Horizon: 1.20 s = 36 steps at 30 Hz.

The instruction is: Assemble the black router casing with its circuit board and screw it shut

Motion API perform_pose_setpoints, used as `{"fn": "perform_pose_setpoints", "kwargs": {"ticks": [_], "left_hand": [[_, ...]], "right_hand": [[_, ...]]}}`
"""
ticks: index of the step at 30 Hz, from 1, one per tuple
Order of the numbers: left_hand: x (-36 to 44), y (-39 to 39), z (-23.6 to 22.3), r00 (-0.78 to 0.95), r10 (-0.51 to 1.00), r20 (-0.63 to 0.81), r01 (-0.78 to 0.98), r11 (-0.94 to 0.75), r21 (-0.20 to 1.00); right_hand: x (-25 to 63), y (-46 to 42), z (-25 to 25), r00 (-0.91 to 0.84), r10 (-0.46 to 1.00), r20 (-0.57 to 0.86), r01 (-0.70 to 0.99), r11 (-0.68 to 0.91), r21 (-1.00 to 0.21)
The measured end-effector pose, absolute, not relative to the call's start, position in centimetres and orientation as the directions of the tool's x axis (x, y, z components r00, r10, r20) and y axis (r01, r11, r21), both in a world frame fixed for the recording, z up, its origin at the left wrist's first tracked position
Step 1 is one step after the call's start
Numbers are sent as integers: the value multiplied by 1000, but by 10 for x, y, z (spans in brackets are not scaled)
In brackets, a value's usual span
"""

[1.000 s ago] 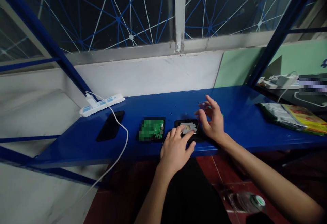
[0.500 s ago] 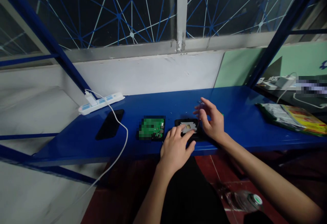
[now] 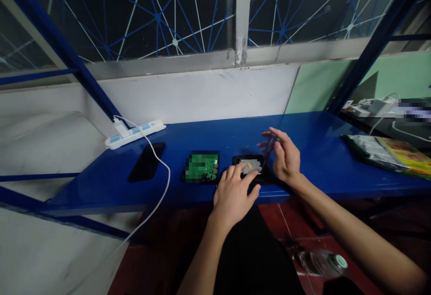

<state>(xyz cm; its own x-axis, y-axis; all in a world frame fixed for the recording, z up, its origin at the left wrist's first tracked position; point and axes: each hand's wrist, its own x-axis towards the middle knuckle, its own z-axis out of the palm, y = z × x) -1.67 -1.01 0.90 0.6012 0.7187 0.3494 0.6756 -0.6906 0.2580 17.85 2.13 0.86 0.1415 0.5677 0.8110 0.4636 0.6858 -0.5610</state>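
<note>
A black plastic casing [image 3: 238, 158] with a silver metal plate [image 3: 256, 165] in it lies near the front edge of the blue table. My left hand [image 3: 234, 191] rests over its near left side, fingers spread and pressing on the plate and rim. In my right hand [image 3: 286, 158] is a screwdriver [image 3: 270, 144] with a see-through purplish handle and a green end. Its shaft slants down to the right side of the plate; the exact tip contact is too small to tell. Left of the casing lies a green circuit board [image 3: 202, 165] in a black frame, partly pixelated.
A black phone-like slab [image 3: 146, 162] lies at left, crossed by a white cable [image 3: 164, 187] from a power strip [image 3: 136, 134]. Tiny bits are scattered behind the casing. A colourful packet [image 3: 387, 153] lies at right, and a plastic bottle [image 3: 319, 262] is on the floor.
My right hand has closed in around the screwdriver, whose handle now shows upright-tilted between the fingers. My left hand stays on the casing. The view has shifted slightly.
</note>
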Motion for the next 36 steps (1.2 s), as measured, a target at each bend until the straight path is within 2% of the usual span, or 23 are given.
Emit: {"fn": "perform_pose_setpoints", "kwargs": {"ticks": [8,14,17,26,32,36], "left_hand": [[-17,-10,10,602,718,350,675,-692,258],[-16,-10,10,597,722,349,676,-687,265],[-16,-10,9,594,725,348,680,-684,265],[-17,-11,11,602,721,344,675,-689,265],[-16,-10,9,593,727,346,678,-683,272],[-16,-11,10,591,725,353,673,-685,279]], "right_hand": [[182,24,6,148,468,871,637,629,-446],[180,19,8,118,555,824,504,681,-531],[177,18,9,104,560,822,533,666,-521],[182,24,7,175,442,880,629,637,-445],[180,21,7,152,537,830,463,703,-540],[178,22,7,151,547,823,524,662,-536]]}}
